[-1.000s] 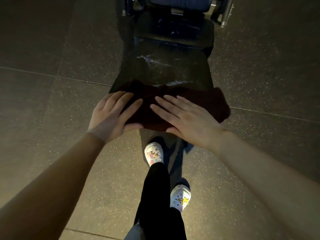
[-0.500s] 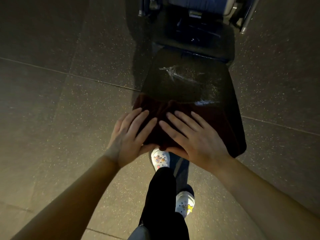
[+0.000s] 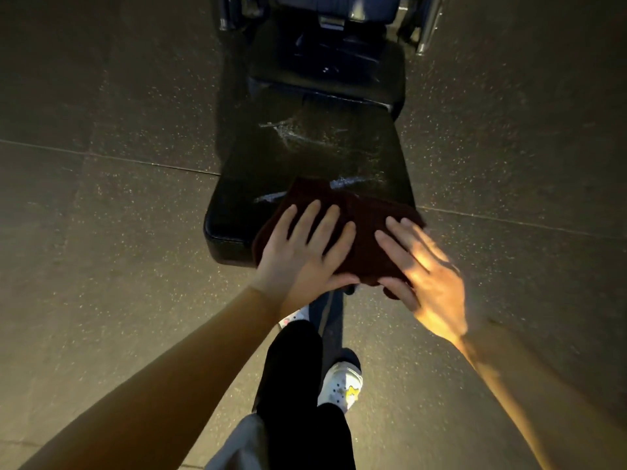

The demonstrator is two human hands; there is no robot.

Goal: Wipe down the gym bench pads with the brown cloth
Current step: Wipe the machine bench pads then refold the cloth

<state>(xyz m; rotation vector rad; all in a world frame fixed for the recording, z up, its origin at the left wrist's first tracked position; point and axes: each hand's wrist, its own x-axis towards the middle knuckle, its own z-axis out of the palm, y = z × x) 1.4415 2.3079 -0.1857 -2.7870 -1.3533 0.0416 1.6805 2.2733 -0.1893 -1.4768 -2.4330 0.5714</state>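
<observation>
Fingers are lying flat and spread as both the left hand (image 3: 302,256) and right hand (image 3: 424,273) are pressing the brown cloth (image 3: 366,232) onto the bench pad's (image 3: 237,205) near end, wet streaks glinting beyond.

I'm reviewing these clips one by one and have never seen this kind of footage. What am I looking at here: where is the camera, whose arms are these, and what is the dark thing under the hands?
No machine here: a person wears a wide-angle camera on the head, so you look forward and down along their own bare arms. The left hand and right hand lie flat, fingers straight, pressing a brown cloth onto the near end of a black bench pad. Nothing is gripped; the cloth is just pushed. Shiny streaks show on the pad beyond the cloth. A second pad sits farther away. Below are the person's dark trouser leg, a white shoe and the speckled floor.
</observation>
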